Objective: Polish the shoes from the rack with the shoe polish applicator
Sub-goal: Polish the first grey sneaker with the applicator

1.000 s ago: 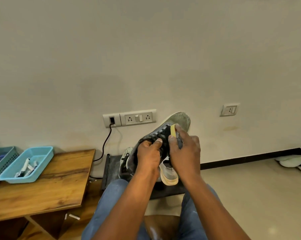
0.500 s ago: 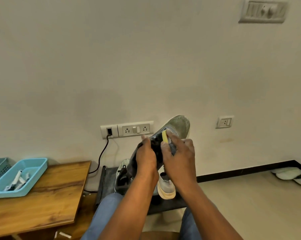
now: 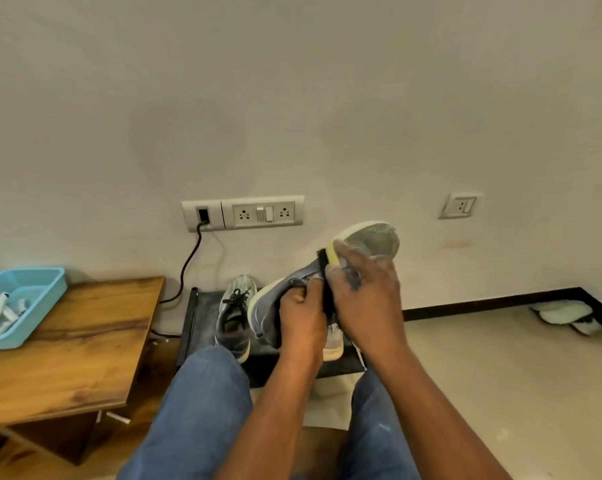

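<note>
A grey sneaker (image 3: 285,299) is held up in front of me, toe pointing up and right, its pale sole (image 3: 372,239) facing the camera. My left hand (image 3: 301,318) grips the shoe at its laced middle. My right hand (image 3: 365,299) holds the polish applicator (image 3: 332,254), yellow with a black pad, pressed against the shoe's upper near the toe. Below, a dark low rack (image 3: 202,323) against the wall carries another grey sneaker (image 3: 233,317) and a pale shoe (image 3: 334,342) partly hidden behind my hands.
A wooden table (image 3: 67,348) stands at left with a light blue tray (image 3: 39,289) of small items. A socket panel (image 3: 244,213) with a black cable is on the wall. White footwear (image 3: 566,315) lies at the far right on the tiled floor. My jeans-clad knees fill the bottom.
The applicator and my right hand have slid up toward the shoe's toe. The shoe sits more to the right in view as my head turned and tilted.
</note>
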